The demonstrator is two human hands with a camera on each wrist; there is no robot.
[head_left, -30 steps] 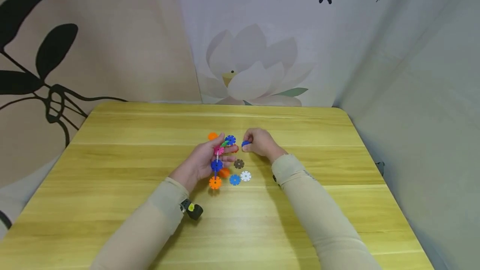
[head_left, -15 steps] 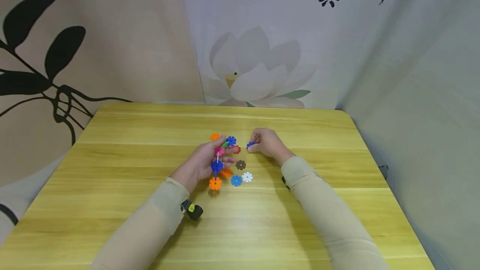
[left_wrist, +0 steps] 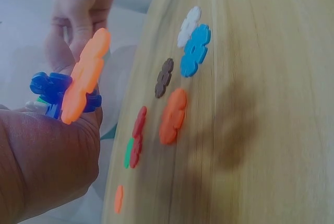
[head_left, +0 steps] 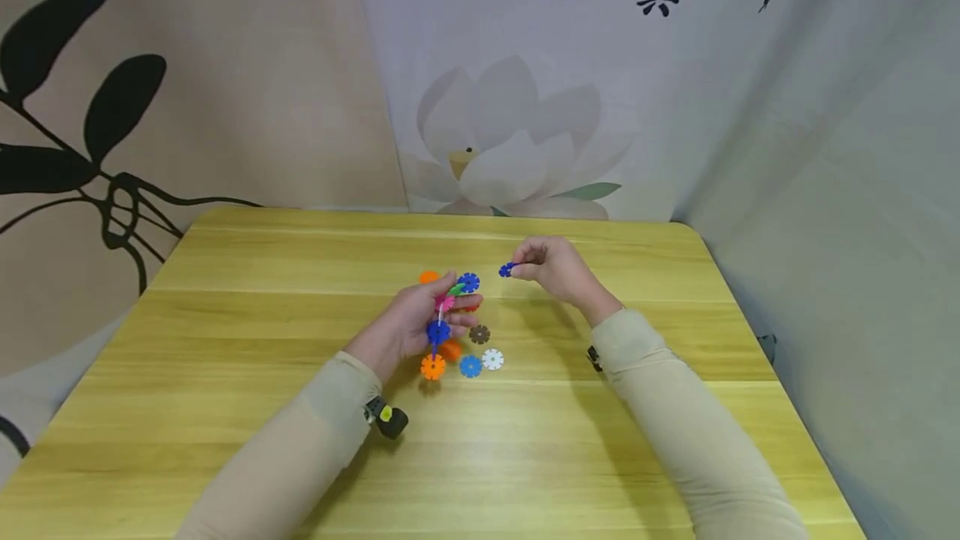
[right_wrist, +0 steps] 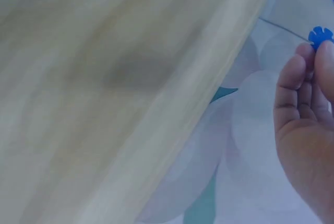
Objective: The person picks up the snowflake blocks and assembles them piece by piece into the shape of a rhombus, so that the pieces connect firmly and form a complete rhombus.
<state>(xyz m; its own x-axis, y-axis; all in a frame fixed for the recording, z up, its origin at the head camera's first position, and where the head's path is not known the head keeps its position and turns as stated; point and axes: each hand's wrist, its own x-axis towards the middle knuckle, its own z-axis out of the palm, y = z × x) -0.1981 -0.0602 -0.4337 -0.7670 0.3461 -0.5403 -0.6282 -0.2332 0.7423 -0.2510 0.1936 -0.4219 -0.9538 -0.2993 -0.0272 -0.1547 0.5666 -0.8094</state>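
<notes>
My left hand point(head_left: 401, 322) holds a chain of interlocked snowflake discs point(head_left: 438, 332) just above the table. An orange disc point(head_left: 432, 367) forms its near end, followed by blue, white, pink and green ones, with a blue disc point(head_left: 469, 282) at the far end. Its outer fingers stretch out behind the chain; the exact grip is partly hidden. To the right, my right hand point(head_left: 561, 269) pinches a single blue snowflake disc point(head_left: 507, 271) between thumb and fingers, raised off the table and apart from the chain. The right wrist view shows that blue disc point(right_wrist: 320, 37) at the fingertips.
Loose discs lie on the wooden table point(head_left: 300, 440) under and beside my left hand: brown point(head_left: 480, 334), light blue point(head_left: 471, 366), white point(head_left: 492, 359), orange point(left_wrist: 173, 116), red point(left_wrist: 138, 137) and green point(left_wrist: 128, 153). Another orange disc point(head_left: 429, 277) lies farther back. A printed curtain point(head_left: 525, 132) hangs behind.
My right hand has moved right and upward, away from the chain, with the blue disc in its pinch. The left hand and its chain have barely shifted.
</notes>
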